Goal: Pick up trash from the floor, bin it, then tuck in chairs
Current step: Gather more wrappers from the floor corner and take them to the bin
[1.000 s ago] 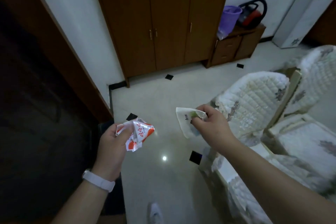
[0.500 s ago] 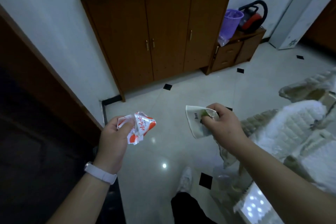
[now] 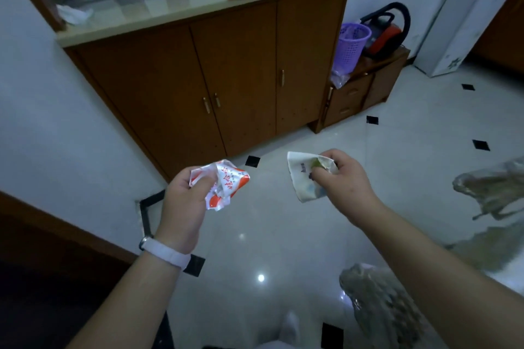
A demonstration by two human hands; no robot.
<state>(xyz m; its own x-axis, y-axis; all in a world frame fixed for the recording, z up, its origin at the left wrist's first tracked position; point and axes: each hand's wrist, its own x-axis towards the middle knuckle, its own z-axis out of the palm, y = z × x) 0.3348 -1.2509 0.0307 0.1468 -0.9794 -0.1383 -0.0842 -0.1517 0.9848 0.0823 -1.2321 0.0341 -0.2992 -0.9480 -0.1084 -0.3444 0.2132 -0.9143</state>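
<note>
My left hand (image 3: 185,201) grips a crumpled white and orange wrapper (image 3: 226,183) at chest height over the tiled floor. My right hand (image 3: 344,178) pinches a folded white wrapper with green print (image 3: 302,178), which hangs down from my fingers. A purple mesh basket (image 3: 351,44) stands on a low wooden drawer unit far to the right of the hands. Blurred chair backs with quilted covers (image 3: 380,303) show at the lower right.
A brown wooden cabinet (image 3: 226,79) with a cluttered counter fills the wall ahead. A red and black vacuum cleaner (image 3: 387,31) sits beside the basket. A tall white appliance (image 3: 465,11) stands at the right. A dark wooden frame (image 3: 42,235) lines the left.
The view has moved forward toward the cabinet and basket. The chairs have slid down and out to the right. Both hands keep the same hold on their wrappers.
</note>
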